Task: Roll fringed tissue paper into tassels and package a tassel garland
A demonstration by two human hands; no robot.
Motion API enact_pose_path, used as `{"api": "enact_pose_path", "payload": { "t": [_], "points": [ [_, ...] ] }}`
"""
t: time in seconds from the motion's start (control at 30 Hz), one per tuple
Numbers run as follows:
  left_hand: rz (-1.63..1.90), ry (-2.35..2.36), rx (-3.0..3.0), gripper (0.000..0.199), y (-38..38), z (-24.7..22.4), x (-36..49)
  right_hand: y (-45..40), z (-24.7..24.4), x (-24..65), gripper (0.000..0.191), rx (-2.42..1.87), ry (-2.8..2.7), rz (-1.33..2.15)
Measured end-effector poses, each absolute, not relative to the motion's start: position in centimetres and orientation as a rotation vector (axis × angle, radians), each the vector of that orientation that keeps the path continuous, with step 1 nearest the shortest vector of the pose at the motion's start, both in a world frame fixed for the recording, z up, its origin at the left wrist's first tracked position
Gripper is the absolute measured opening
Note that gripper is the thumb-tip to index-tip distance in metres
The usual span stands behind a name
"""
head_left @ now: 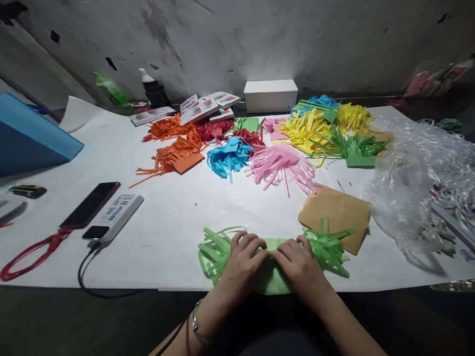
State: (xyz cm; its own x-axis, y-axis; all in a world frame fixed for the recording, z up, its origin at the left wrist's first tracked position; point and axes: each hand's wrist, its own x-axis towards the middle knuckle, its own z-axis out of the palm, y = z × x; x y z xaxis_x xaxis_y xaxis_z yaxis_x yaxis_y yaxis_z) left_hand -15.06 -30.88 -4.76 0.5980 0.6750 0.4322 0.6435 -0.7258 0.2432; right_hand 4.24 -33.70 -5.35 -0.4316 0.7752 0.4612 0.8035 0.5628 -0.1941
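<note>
Light green tissue paper [272, 282] with fringed strips at both ends lies at the table's front edge. My left hand [243, 262] grips its uncut middle from the left, fingers curled over the paper. From the right, my right hand [299, 262] holds the same middle part, the two thumbs nearly meeting. Cut strips fan out beyond each hand. A brown paper envelope [334, 212] lies just past the right-hand fringe. Parts of the paper under my palms are hidden.
Fringed paper bundles in orange [180, 155], blue [230, 157], pink [280, 165] and yellow [306, 128] lie behind. Clear plastic wrap [401, 198] covers the right side. A phone [91, 205] and a power bank [115, 217] with a cable lie left. A white box [270, 97] stands by the wall.
</note>
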Motion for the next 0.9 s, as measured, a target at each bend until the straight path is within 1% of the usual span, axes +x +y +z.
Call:
{"api": "enact_pose_path", "payload": {
  "t": [0.1,0.2,0.27,0.37,0.4,0.47,0.57,0.63,0.77,0.83,0.9],
  "points": [
    [0.738,1.069,2.747,0.016,-30.9,-5.1,-15.8,-33.9,-5.6,5.1,0.027,-1.218,-2.334,-0.105],
    [0.676,1.029,2.733,0.016,-31.1,-5.1,-16.8,-34.3,-5.8,6.6,0.027,-1.192,-2.328,-0.061],
    [0.633,1.046,2.716,0.018,-31.5,-4.9,-17.2,-34.5,-5.8,7.2,0.025,-1.203,-2.285,0.019],
    [0.609,1.181,2.630,0.013,-31.9,-4.7,-17.2,-34.7,-5.8,6.9,0.020,-1.293,-2.178,0.125],
    [0.606,1.248,2.593,0.014,-31.9,-4.6,-17.0,-34.7,-5.8,6.5,0.019,-1.346,-2.136,0.138],
    [0.558,1.384,2.535,0.016,-31.8,-4.5,-16.5,-34.7,-5.7,5.7,0.020,-1.467,-2.060,0.134],
    [0.398,1.527,2.511,0.012,-31.4,-4.3,-15.7,-34.6,-5.3,4.8,0.017,-1.617,-1.989,0.093],
    [0.358,1.539,2.515,0.008,-31.1,-4.2,-15.5,-34.6,-5.1,4.6,0.014,-1.600,-2.014,0.059],
    [0.495,1.324,2.601,0.011,-31.0,-4.3,-15.6,-34.4,-5.3,4.4,0.019,-1.376,-2.211,0.009],
    [0.577,1.233,2.644,0.008,-31.0,-4.4,-15.7,-34.2,-5.5,4.4,0.022,-1.330,-2.246,-0.001],
    [0.638,1.186,2.683,0.008,-31.0,-4.6,-15.8,-34.0,-5.7,4.3,0.021,-1.322,-2.234,0.005]
  ]
}}
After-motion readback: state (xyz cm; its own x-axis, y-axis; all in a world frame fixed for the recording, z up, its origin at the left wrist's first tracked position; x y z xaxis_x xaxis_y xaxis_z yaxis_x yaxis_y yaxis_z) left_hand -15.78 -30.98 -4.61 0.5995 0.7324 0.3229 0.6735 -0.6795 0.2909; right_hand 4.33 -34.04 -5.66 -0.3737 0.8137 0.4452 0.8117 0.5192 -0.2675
